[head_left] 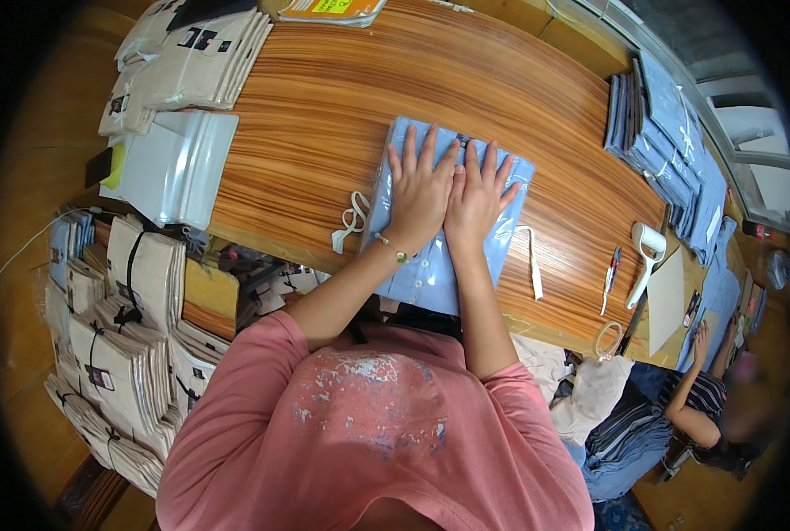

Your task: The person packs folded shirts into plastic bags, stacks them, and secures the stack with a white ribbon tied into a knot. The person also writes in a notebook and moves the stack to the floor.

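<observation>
While two bare hands press down together, one folded light-blue shirt (pixel 432 279) in clear wrap (pixel 497 239) lies beneath them at the near edge of the wood-grain bench (pixel 324 106). The left hand (pixel 420 199) and right hand (pixel 475 202) are both flat, palms down with fingers outstretched, touching at the thumbs and gripping nothing; at least two pale buttons (pixel 419 284) show between the forearms. Taking the shirt as the clock's centre, two white strips lie beside it, a curled strip (pixel 352 221) at 9 o'clock and a straighter strip (pixel 533 265) at 4. One white roller (pixel 647 257) sits at 3 o'clock, with one slim tool (pixel 610 279), perhaps a pair of snips, between it and the straighter strip. One pale ring (pixel 608 339) rests toward 4 o'clock. A stack of blue garments (pixel 669 150) stands between 2 and 3, cream bundles (pixel 205 66) at 10, and one co-worker (pixel 705 398) is farther out at 4.
</observation>
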`<state>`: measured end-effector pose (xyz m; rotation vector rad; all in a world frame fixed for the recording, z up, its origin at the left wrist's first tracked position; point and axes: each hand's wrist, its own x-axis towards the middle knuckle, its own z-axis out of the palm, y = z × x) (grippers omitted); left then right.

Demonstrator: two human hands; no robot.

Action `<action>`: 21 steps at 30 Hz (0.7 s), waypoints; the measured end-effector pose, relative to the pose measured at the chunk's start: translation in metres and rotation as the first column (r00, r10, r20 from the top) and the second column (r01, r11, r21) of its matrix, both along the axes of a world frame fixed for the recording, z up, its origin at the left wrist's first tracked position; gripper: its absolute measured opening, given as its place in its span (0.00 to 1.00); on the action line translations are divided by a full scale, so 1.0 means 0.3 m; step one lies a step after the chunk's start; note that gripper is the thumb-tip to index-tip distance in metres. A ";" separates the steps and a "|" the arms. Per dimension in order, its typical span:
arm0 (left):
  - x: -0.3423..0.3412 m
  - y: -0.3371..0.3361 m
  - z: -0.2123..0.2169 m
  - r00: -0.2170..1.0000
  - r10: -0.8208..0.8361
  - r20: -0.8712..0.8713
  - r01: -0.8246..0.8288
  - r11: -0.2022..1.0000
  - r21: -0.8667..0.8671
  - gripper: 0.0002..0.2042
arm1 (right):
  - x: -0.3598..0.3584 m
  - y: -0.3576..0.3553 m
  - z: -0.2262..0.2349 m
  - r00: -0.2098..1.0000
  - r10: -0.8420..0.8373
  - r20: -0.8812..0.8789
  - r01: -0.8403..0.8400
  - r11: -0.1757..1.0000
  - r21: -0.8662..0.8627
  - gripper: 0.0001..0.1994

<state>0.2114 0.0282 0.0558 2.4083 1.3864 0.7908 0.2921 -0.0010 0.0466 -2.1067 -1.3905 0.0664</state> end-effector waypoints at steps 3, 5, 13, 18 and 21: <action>0.001 -0.004 -0.003 1.000 0.006 0.006 -0.006 1.000 0.025 0.19 | 0.004 -0.002 -0.004 1.000 0.000 0.002 0.000 1.000 -0.006 0.19; 0.000 -0.006 -0.008 1.000 0.008 0.005 -0.009 0.999 0.032 0.19 | 0.003 0.000 -0.011 1.000 0.000 0.006 0.000 1.000 -0.015 0.20; 0.003 0.008 -0.031 0.999 0.018 0.047 -0.020 0.999 0.049 0.18 | 0.015 0.009 -0.017 1.000 -0.004 0.031 0.004 1.000 0.003 0.20; -0.025 0.071 -0.059 0.986 -0.041 0.162 0.070 0.982 -0.175 0.18 | 0.036 0.027 0.004 0.996 0.005 -0.092 -0.011 0.998 -0.058 0.21; -0.127 0.143 -0.038 0.888 -0.091 0.451 0.200 0.959 -0.200 0.17 | 0.112 0.018 0.024 0.960 0.044 -0.277 -0.031 0.998 0.050 0.21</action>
